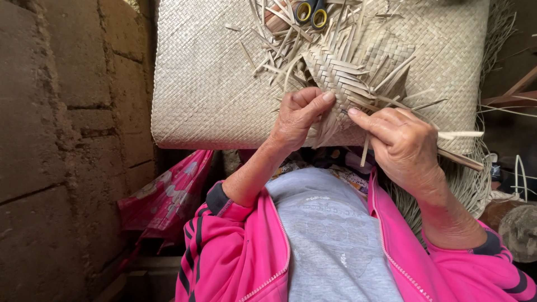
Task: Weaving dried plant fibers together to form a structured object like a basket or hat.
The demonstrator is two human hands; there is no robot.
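Note:
A small, partly woven piece of pale palm-leaf strips (349, 70) is held up over a large finished woven mat (207, 84). My left hand (299, 117) pinches the piece's lower edge between thumb and fingers. My right hand (403, 145) grips loose strips at the lower right, index finger stretched toward the weave. Loose strip ends stick out all around the piece. Scissors with yellow-ringed black handles (311, 12) lie on the mat above it. Pink jacket sleeves cover both forearms.
A rough mud-brick wall (61, 140) fills the left side. A pink patterned cloth (168, 196) hangs below the mat's left corner. Bundles of loose dried strips (470, 184) trail at the right, beside dark wooden pieces (512, 95).

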